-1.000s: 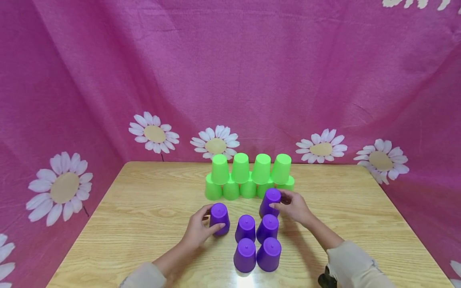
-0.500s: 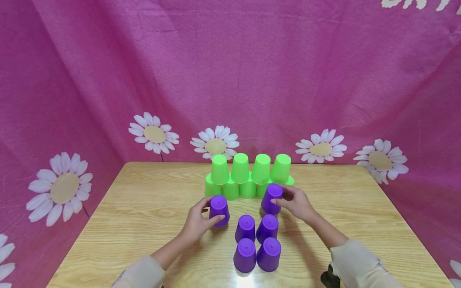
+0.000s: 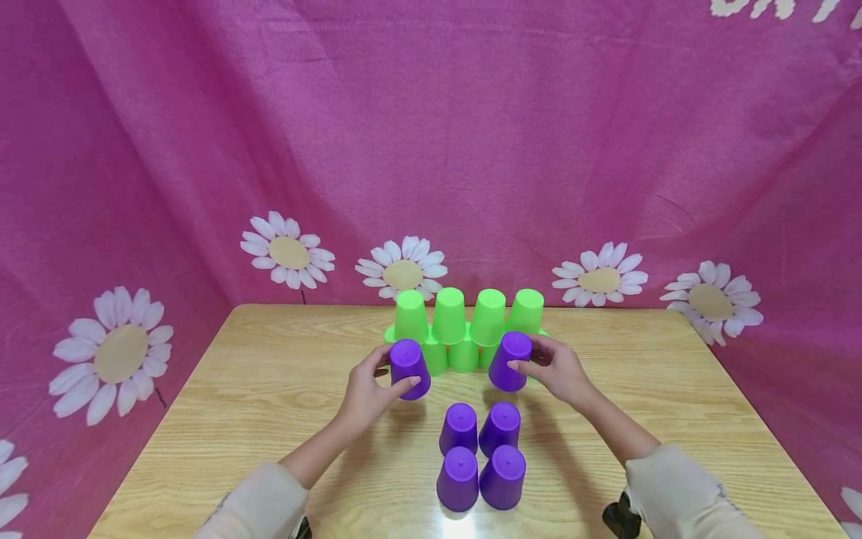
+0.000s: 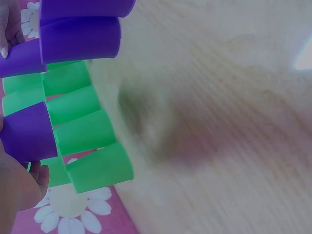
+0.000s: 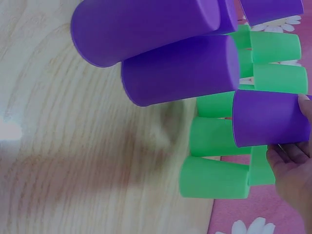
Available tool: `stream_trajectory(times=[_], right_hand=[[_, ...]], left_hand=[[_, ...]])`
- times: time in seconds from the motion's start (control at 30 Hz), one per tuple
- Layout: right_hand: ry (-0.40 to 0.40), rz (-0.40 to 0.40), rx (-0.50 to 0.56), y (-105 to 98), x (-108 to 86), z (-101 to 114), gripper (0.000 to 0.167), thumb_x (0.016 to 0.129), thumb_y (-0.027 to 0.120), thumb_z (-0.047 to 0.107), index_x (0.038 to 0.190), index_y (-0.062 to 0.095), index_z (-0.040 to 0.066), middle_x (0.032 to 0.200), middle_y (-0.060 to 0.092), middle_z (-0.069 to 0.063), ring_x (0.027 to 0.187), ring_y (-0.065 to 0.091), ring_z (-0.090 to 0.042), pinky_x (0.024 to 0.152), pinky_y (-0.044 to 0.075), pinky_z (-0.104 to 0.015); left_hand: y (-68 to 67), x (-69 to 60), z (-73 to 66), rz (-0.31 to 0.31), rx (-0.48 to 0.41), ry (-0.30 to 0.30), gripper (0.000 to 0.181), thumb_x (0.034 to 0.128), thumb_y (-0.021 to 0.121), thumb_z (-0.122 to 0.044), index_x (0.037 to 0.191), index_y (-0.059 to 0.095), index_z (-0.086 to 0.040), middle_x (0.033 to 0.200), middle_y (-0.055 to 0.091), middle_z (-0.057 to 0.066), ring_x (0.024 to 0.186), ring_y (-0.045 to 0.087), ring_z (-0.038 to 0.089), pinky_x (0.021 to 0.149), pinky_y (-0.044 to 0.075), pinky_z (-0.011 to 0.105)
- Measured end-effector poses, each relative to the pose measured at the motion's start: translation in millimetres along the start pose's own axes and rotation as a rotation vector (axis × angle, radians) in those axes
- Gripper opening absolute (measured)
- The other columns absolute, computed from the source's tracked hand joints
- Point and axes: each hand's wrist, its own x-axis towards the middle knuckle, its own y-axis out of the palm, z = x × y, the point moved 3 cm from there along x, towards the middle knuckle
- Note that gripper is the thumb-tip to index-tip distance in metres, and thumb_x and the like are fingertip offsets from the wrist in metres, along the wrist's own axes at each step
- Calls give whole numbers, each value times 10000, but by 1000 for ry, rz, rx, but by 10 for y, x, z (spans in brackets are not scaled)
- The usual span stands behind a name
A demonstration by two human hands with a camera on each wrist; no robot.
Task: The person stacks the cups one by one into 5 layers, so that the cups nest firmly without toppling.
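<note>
Currently your left hand [image 3: 367,393] grips a tapered purple plastic cup [image 3: 408,367], your right hand [image 3: 557,372] its twin [image 3: 509,363], above the wooden desk [image 3: 289,374], short of its far edge; nudging forward might topple the stacked green plastic cups [image 3: 450,316].

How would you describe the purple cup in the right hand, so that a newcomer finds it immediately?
At the far side of the wooden table stand stacked green cups. Before their right end, the right hand holds an inverted purple cup. The left hand grips another purple cup; the four nearer purple cups are untouched.
</note>
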Motion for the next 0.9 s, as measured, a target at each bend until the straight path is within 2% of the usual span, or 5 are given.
stream_trajectory(times=[0.17, 0.23, 0.47, 0.77, 0.9], right_hand=[[-4, -16, -15, -57, 30, 69, 408, 816, 682, 60, 1167, 558, -109, 1077, 630, -275, 982, 629, -322, 795, 524, -188], [-3, -16, -18, -73, 42, 91, 405, 817, 682, 61, 1165, 560, -104, 1082, 630, -273, 984, 627, -312, 791, 515, -163], [-14, -2, -14, -127, 85, 188, 420, 823, 670, 56, 1185, 540, -113, 1116, 614, -285, 1030, 614, -347, 840, 526, -211], [-34, 8, -6, -193, 157, 330, 419, 826, 669, 59, 1194, 542, -98, 1122, 616, -277, 999, 628, -230, 819, 506, -143], [-35, 6, -14, -229, 172, 395, 420, 826, 673, 68, 1194, 544, -89, 1123, 618, -270, 1009, 627, -253, 814, 502, -135]], left_hand=[[-27, 46, -93, -8, -3, 4, 507, 737, 765, -85, 1191, 559, 5, 1101, 647, 179, 1014, 607, 322, 884, 491, 501], [-34, 69, -108, -12, -4, 7, 510, 738, 766, -88, 1195, 558, 2, 1104, 647, 176, 1015, 607, 320, 886, 491, 497], [-55, 134, -183, -10, 5, 22, 520, 739, 768, -97, 1205, 553, -8, 1108, 649, 165, 1022, 606, 310, 879, 501, 464], [-108, 250, -306, -31, 28, 90, 524, 735, 771, -96, 1202, 555, 2, 1092, 656, 173, 998, 622, 303, 835, 526, 424], [-124, 294, -363, -30, 41, 102, 522, 739, 769, -107, 1201, 553, 2, 1089, 655, 176, 993, 625, 302, 831, 532, 420]])
